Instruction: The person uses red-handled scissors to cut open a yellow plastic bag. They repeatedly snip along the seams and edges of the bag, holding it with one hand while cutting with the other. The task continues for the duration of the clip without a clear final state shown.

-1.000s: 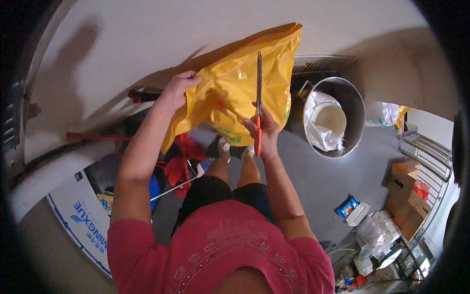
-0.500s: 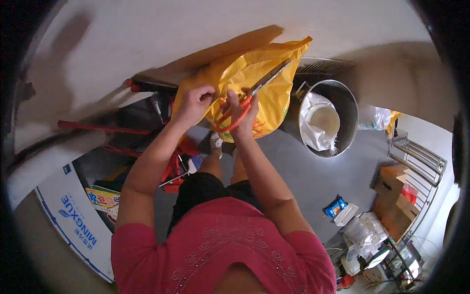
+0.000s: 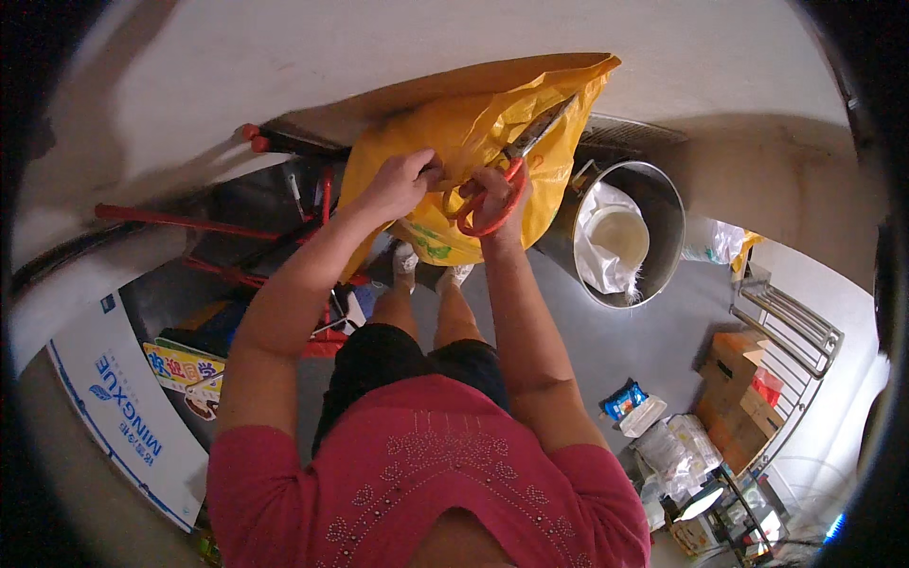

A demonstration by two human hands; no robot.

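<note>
A large yellow woven plastic bag (image 3: 473, 123) stands in front of me against the wall, its upper corner pointing to the right. My left hand (image 3: 405, 182) is closed at the bag's near side, its fingertips pinching a fold of the yellow plastic. To the right, my right hand (image 3: 502, 201) grips a pair of scissors (image 3: 542, 130) with orange-red handle loops. Their metal blades point away and to the right, over the bag's surface. What lies between the two hands is small and partly hidden by the fingers.
Right of the bag stands a metal bucket (image 3: 678, 227) holding a white sack and a pale round container (image 3: 620, 237). A red metal frame (image 3: 189, 221) lies at left, above a white board (image 3: 123, 417). Cardboard boxes (image 3: 727, 364) and a metal rack (image 3: 791, 327) are at right.
Both hands have shifted slightly to the right, with the scissors. The scissors have moved rightward and the bag's top corner reaches a little higher. My view has shifted slightly.
</note>
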